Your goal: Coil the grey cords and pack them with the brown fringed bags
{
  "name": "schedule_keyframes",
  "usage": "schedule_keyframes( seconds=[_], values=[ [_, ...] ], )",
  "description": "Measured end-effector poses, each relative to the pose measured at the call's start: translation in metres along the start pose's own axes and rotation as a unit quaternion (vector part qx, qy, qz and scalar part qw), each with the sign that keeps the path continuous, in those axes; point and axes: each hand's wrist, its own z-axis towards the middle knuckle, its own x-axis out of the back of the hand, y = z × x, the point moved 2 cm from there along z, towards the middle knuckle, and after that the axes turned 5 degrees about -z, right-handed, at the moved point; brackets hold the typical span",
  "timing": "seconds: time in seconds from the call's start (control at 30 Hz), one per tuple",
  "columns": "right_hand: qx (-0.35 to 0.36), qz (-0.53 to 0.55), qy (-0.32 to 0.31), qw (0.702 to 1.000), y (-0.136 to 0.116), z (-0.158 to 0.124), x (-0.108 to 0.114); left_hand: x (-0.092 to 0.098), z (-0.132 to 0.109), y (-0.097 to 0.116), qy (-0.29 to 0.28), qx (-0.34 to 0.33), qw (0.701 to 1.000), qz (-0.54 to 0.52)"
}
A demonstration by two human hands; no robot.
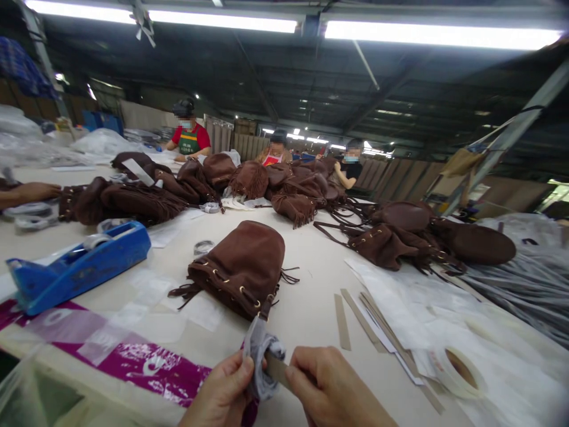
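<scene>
My left hand point(226, 382) is closed on a coiled strap point(265, 379) wrapped in greyish plastic. That strap runs up to a brown drawstring bag point(242, 261) lying on the table in front of me, with gold eyelets along its gathered edge and fringed cord ends. Between the fingers of my right hand point(331, 382) is a flat grey-brown cardboard strip point(278, 372), its far end at the middle of the coil. More such strips point(362, 317) lie on the table to the right.
A blue tape dispenser point(80, 264) stands at left. Behind lie heaped brown bags point(249, 179), more bags point(391, 240) at right. A tape roll point(457, 370) rests on white sheets point(409, 296). A co-worker's arm point(31, 193) reaches in at left; several people work at the far side.
</scene>
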Motion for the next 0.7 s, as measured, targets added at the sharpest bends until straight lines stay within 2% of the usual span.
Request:
schedule_keyframes(
  seconds=[0.13,0.37,0.57,0.7],
  values=[
    [-0.015,0.062,-0.04,0.997,0.0,0.005,-0.005,0.001,0.001,-0.001,-0.008,-0.016,1.0,0.025],
    [0.003,0.142,-0.05,0.989,0.013,0.007,-0.019,0.007,0.001,-0.001,-0.016,-0.009,0.999,0.046],
    [-0.007,0.272,-0.106,0.956,0.027,0.012,-0.025,0.004,-0.001,-0.001,-0.013,-0.007,0.999,0.045],
    [0.014,0.297,-0.074,0.952,0.028,0.018,-0.035,0.003,0.0,-0.002,-0.013,-0.02,0.997,0.077]
  ],
)
